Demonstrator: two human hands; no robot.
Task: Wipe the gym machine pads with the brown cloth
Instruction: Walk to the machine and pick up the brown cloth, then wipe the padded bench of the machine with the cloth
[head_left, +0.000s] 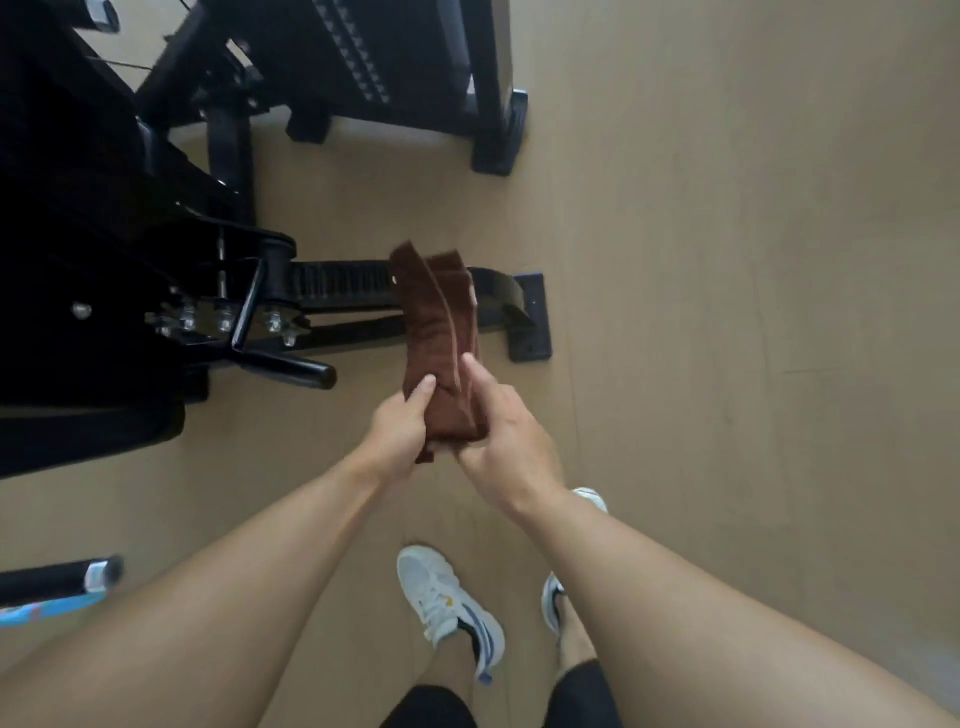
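At nine o'clock, the black gym machine (104, 270) fills the left edge, its handle (291, 369) jutting toward you over the tan floor (727, 312). At centre, your left hand (397, 434) closes its grip on the lower end of the folded brown cloth (441, 338), thumb pressed on top; the cloth rises toward twelve o'clock. Your right hand (506, 441) grips the same end from three o'clock. White sneakers (447, 608) stand at six o'clock.
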